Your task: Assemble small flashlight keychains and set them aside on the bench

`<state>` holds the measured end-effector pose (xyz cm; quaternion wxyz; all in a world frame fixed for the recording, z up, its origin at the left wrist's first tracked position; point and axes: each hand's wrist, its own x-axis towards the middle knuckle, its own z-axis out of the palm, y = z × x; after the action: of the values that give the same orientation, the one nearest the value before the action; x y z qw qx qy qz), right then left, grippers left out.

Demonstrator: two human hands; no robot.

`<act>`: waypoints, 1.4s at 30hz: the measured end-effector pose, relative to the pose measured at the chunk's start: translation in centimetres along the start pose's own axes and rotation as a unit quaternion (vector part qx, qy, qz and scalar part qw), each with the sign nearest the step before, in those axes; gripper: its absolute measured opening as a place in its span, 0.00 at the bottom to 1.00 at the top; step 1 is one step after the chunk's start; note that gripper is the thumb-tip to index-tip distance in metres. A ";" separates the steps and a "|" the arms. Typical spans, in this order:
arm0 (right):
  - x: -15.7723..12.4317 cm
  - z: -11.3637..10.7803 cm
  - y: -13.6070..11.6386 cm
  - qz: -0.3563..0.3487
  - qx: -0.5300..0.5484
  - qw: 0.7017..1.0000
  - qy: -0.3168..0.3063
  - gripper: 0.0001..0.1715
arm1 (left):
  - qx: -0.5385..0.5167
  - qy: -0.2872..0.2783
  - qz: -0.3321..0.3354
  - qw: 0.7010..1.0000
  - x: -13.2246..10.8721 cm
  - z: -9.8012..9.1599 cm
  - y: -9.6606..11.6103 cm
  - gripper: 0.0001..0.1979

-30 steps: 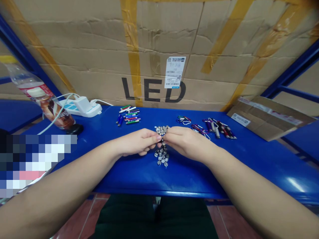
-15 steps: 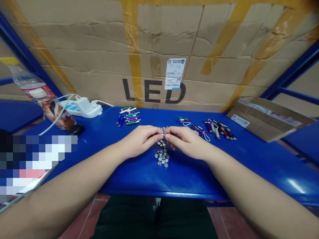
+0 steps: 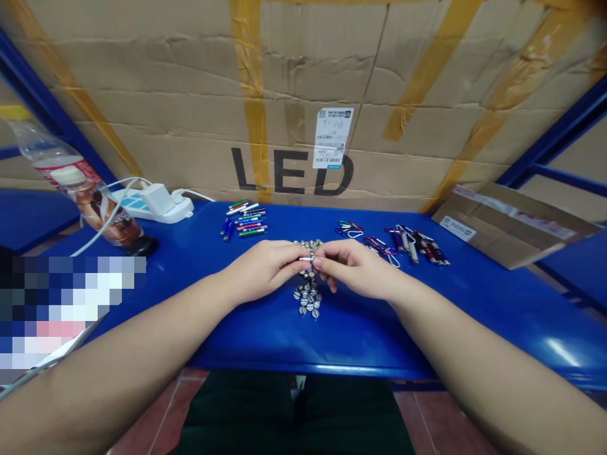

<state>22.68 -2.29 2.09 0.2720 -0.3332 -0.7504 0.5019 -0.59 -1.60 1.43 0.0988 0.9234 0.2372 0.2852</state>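
My left hand (image 3: 270,268) pinches one end of a small silver metal tube (image 3: 306,259) between thumb and fingers. At its other end, my right hand (image 3: 353,265) grips it with thumb and forefinger, the remaining fingers curled. Most of the tube is hidden by the fingertips. Just below the hands on the blue tabletop (image 3: 265,341) lies a heap of small round silver metal caps (image 3: 309,300). Small round metal pieces (image 3: 309,243), which look like button cells, show behind the fingertips, partly covered.
Several colored metal tubes (image 3: 246,221) lie at the back left. Carabiner clips (image 3: 349,229) and small keychain flashlights (image 3: 417,245) are at the back right, near a cardboard box (image 3: 512,224). Bottles (image 3: 95,202) and a white power strip (image 3: 175,208) stand left. A large carton (image 3: 190,126) rises behind.
Both hands stay together. The fingers have shifted slightly, and more of the silver tube now shows between the fingertips. The view has moved a little.
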 end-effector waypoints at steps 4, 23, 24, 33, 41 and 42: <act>-0.3 -0.2 -0.1 -0.050 -0.116 0.992 0.022 0.20 | -0.003 -0.011 -0.003 1.000 0.1 0.0 0.1 0.13; 0.1 0.5 -0.5 0.061 0.139 0.988 0.026 0.19 | 0.064 0.079 0.089 0.991 0.2 0.2 0.5 0.12; 0.2 0.6 -0.6 0.069 0.168 0.983 0.030 0.19 | 0.068 0.080 0.091 0.990 0.2 0.2 0.6 0.12; 0.2 1.1 -0.9 0.158 0.320 0.934 0.032 0.21 | 0.081 0.084 0.096 0.988 0.2 0.4 0.3 0.12; 0.0 0.4 0.0 0.053 0.104 0.993 0.008 0.22 | 0.043 0.055 0.043 0.997 0.1 0.5 0.3 0.12; 0.0 0.2 0.0 0.028 0.041 0.999 0.013 0.20 | 0.037 0.050 0.036 0.997 0.1 0.4 0.4 0.12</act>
<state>22.56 -2.41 2.00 0.2812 -0.3493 -0.7158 0.5353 -0.15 -1.89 1.23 0.0422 0.9192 0.2185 0.3250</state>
